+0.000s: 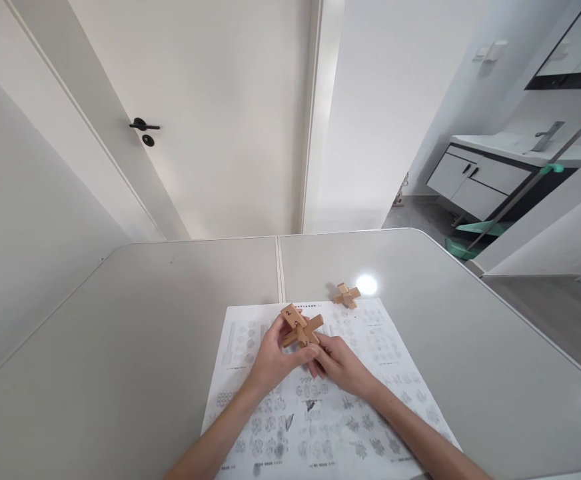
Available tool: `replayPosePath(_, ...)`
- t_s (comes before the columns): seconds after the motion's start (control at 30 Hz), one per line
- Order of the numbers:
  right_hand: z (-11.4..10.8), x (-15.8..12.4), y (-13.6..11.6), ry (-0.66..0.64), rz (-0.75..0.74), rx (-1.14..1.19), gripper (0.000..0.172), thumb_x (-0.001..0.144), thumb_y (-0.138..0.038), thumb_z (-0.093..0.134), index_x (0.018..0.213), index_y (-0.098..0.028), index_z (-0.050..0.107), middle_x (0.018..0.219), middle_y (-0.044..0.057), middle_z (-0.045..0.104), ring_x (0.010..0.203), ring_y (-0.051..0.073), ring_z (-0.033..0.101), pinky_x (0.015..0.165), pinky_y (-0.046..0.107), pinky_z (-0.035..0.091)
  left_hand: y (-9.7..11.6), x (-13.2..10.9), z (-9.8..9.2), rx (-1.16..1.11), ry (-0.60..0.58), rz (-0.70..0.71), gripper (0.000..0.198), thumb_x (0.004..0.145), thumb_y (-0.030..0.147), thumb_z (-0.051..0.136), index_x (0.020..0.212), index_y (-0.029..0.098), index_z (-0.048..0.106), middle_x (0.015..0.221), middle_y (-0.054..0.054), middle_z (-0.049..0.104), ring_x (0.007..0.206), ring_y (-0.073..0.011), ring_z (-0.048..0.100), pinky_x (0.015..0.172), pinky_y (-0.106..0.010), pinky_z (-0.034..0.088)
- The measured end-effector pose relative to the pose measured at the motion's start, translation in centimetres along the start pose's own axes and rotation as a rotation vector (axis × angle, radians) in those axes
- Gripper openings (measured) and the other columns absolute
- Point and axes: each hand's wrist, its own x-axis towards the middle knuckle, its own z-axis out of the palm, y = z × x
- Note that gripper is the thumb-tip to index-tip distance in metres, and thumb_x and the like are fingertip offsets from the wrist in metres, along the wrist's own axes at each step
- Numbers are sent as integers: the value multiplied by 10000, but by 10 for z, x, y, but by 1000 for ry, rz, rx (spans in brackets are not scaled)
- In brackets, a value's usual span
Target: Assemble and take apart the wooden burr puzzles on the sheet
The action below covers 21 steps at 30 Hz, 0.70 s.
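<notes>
Between my two hands, above the printed sheet, is a wooden burr puzzle [301,327] of crossed, interlocking sticks, with a dark "2" on its upper stick. My left hand [274,357] is closed round its left side, thumb along the lower edge. From the right, my right hand [338,360] pinches its lower right part; some of those fingertips are hidden behind the wood. Beyond the hands, a smaller wooden cross-shaped puzzle [346,295] rests at the far edge of the printed sheet [370,413], which carries rows of small diagrams.
The grey table [135,347] has a seam [280,267] running toward its far edge. Behind it stands a door [230,133] with a black handle [143,125]. A washbasin cabinet [475,177] is in the room at the right.
</notes>
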Motion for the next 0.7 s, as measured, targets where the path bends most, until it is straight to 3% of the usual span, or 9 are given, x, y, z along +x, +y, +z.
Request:
replayPosePath(0.13,1,1,-3,-11,-23,5,472,1078,-518,396,725,-223,504,571,-32,565,497,126,461,554,255,389,0,-2,1,-27,49,-3,714,735,377,877,1366,230,575,1390,-126,649,1316,-352,591,1111,-473,473)
replayPosePath(0.47,4,1,-6,13,-6,37,496,1067,-554,411,732,-211,537,596,-30,548,506,119,468,557,262,389,0,2,-3,-113,29,-13,841,707,615,853,1383,203,571,1378,-165,653,1303,-393,576,1124,-511,433)
replayPosePath(0.6,0,3,-4,53,52,265,435,1036,-597,459,850,-214,546,629,-32,580,475,114,442,514,263,367,0,2,-1,-113,-51,18,913,744,771,721,1446,221,524,1474,-179,579,1397,-394,481,1157,-505,395)
replayPosePath(0.7,-5,5,-2,63,94,505,435,1018,-589,509,810,-208,548,572,-48,525,457,110,405,501,264,347,-3,2,-2,-99,-144,41,830,793,696,741,1458,266,494,1555,-157,486,1443,-381,431,1138,-490,423)
